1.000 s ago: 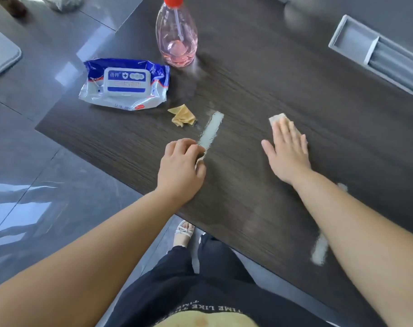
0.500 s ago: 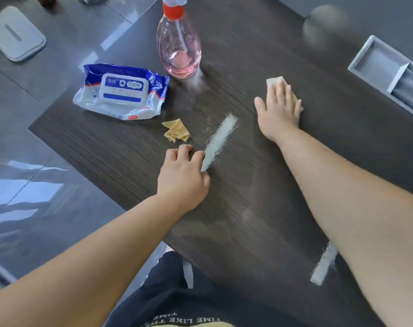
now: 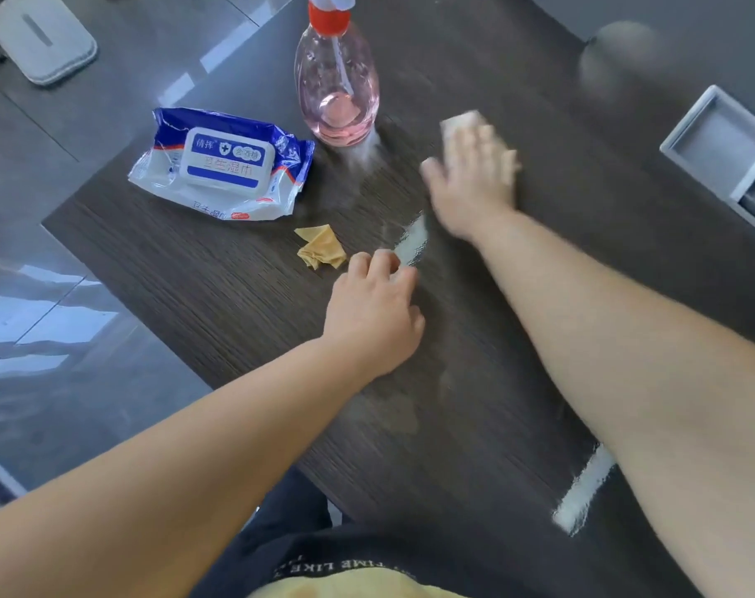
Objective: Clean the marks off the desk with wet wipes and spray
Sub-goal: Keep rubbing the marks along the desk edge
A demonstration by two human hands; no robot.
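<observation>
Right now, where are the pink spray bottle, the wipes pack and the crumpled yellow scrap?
spray bottle [image 3: 336, 88]: head view, middle of its body.
wipes pack [image 3: 227, 162]: head view, its white lid.
crumpled yellow scrap [image 3: 320, 251]: head view, its middle.

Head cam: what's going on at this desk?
A person is cleaning the desk. The right hand presses a white wipe flat beside the spray bottle. The left hand, fingers curled, rests at the near end of one white mark; a second mark by the near edge is not yet wiped.

White wipe [image 3: 459, 122] on dark desk [image 3: 186, 287]; two white marks [image 3: 412, 241] (streaks); spray bottle [image 3: 336, 88] upright.
</observation>
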